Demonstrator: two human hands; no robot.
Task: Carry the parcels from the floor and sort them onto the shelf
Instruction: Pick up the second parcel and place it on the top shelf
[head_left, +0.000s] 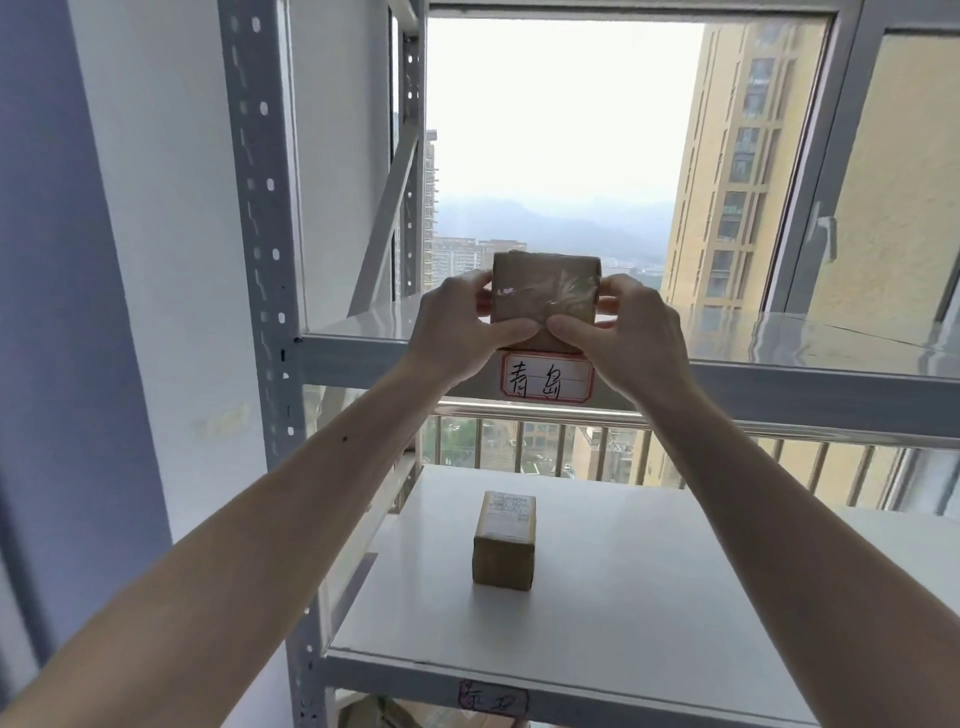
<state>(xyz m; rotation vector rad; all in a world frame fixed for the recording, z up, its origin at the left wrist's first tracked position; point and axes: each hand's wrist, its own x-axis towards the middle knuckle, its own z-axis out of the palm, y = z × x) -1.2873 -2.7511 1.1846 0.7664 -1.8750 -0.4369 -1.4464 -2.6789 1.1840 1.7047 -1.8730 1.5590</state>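
A small brown cardboard parcel (543, 291) wrapped in clear tape sits at the front edge of the upper shelf board (363, 327). My left hand (460, 332) grips its left side and my right hand (631, 338) grips its right side, thumbs meeting under its front face. Just below the parcel, a red-bordered handwritten label (545, 382) is stuck on the shelf's front beam. On the lower shelf board (649, 597) stands a second small brown parcel (505, 540) with a white printed label on top.
The grey metal shelf upright (260, 260) rises at the left, beside a white wall. Behind the shelf is a large window (561, 130) with a railing and tall buildings outside. Another label (492, 696) marks the lower beam. Brown items show beneath the lower shelf.
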